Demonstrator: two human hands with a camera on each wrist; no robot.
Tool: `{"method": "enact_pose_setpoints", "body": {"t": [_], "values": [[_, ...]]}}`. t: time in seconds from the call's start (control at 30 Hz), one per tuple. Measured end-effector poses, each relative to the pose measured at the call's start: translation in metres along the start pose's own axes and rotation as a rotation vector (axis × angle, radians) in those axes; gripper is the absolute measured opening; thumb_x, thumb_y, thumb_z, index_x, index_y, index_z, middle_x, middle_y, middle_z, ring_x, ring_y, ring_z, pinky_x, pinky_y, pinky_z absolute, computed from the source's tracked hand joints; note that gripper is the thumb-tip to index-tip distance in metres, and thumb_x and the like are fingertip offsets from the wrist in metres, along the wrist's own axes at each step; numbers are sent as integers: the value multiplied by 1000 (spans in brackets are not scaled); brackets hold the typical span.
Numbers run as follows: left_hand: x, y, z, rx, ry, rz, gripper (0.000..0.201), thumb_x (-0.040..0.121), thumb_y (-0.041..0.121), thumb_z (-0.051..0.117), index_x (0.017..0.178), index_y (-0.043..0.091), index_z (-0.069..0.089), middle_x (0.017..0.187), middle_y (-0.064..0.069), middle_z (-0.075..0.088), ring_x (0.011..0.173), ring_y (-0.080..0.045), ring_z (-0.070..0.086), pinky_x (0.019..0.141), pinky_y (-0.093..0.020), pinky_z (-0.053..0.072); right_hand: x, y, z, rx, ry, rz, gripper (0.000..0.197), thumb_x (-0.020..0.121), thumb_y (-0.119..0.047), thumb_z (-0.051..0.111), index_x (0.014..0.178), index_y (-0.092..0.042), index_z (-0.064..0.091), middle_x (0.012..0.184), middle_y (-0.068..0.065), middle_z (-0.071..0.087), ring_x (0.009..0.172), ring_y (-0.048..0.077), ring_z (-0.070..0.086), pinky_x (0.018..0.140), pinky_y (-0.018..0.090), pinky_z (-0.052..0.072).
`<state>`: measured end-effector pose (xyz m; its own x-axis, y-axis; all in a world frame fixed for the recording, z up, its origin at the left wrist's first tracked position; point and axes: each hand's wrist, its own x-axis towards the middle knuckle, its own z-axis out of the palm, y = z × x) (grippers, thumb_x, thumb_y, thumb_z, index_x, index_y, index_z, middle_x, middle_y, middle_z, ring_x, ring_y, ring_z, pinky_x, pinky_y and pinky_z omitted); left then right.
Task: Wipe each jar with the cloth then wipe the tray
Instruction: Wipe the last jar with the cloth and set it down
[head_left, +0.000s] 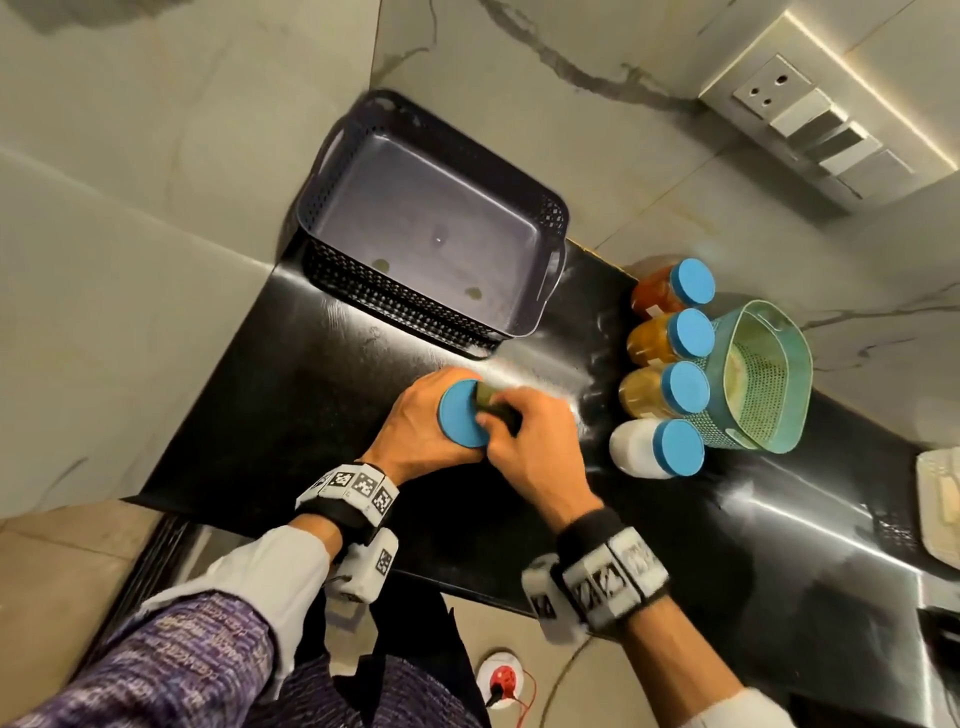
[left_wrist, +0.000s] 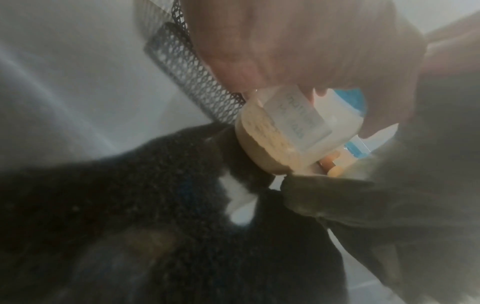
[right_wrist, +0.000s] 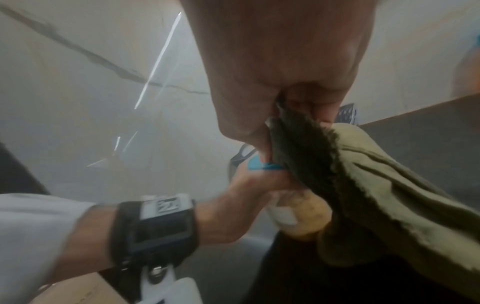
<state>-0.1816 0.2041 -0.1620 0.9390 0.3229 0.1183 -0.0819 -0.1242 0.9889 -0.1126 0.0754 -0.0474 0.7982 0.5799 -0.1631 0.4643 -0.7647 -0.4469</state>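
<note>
My left hand (head_left: 423, 415) grips a blue-lidded jar (head_left: 460, 415) of pale powder just above the black counter. In the left wrist view the same jar (left_wrist: 280, 133) is tilted, with a paper label showing under my left fingers (left_wrist: 298, 51). My right hand (head_left: 524, 431) holds an olive green cloth (head_left: 491, 400) bunched against the jar's lid and side. The cloth (right_wrist: 376, 191) hangs from my right fingers (right_wrist: 280, 72) and hides most of the jar (right_wrist: 301, 214). The dark perforated tray (head_left: 553, 218) stands empty behind the hands, with a few small stains on its floor.
Several other blue-lidded jars (head_left: 670, 338) stand in a row at the right, next to a teal mesh basket (head_left: 779, 364). A switch panel (head_left: 815, 124) sits on the marble wall. The counter's front edge (head_left: 467, 587) runs just under my wrists.
</note>
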Motion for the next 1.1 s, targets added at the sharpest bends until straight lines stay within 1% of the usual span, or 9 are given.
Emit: {"method": "enact_pose_setpoints", "body": {"t": [0.17,0.23,0.37,0.47,0.6,0.73,0.83,0.97,1.1], "values": [[-5,3,2,-29,59,-67,44,74,29,68,114,10,66,108,-3,71,100,-21,71,89,-47,58,-2,-30,14,93,-64,-96,7,77,-22,74,82,-19,71,75,-6,69,71,11,62,71,27,50],[-4,6,1,17,77,-108,46,71,36,75,110,13,65,103,0,71,94,-16,70,85,-43,59,22,-29,14,94,-11,-71,9,79,-25,73,85,-18,72,79,-5,72,75,15,65,73,34,54],[1,8,0,33,17,-2,55,66,22,94,113,12,66,105,2,70,96,-19,68,88,-43,57,7,-3,5,45,53,58,14,79,-30,73,89,-20,74,83,-3,74,77,20,67,73,40,56],[-5,2,0,1,17,-26,50,72,26,81,118,14,66,111,-1,70,103,-24,69,92,-47,57,-28,-16,10,74,-20,12,13,77,-27,75,87,-20,73,83,-3,74,77,20,68,76,36,57],[-10,-2,-1,48,93,-139,51,74,37,65,116,8,66,113,-8,73,103,-24,71,92,-50,57,10,-33,19,103,-27,-56,9,79,-29,72,83,-21,69,72,-6,68,70,15,63,71,32,53],[-3,10,-2,64,16,-49,51,67,29,90,110,17,65,102,3,70,92,-20,69,82,-43,57,12,-4,9,61,54,73,15,81,-34,70,85,-20,71,79,-3,72,77,21,66,72,37,54],[-6,6,-3,30,12,-34,48,72,24,78,118,18,66,109,2,71,101,-21,70,90,-46,57,-26,-14,13,68,-6,39,15,79,-32,72,88,-20,73,85,-3,74,79,19,68,75,34,56],[-8,6,-1,50,80,-114,42,75,30,65,115,14,67,106,4,72,100,-16,70,90,-44,57,6,-30,24,118,-13,-22,10,79,-31,72,82,-22,70,77,-4,71,73,16,65,70,29,51],[-2,12,-1,76,25,-80,51,64,27,92,108,19,65,100,6,71,92,-17,70,82,-42,58,21,-6,15,91,91,96,17,81,-35,69,89,-21,73,82,-5,73,78,17,66,74,36,55]]}}
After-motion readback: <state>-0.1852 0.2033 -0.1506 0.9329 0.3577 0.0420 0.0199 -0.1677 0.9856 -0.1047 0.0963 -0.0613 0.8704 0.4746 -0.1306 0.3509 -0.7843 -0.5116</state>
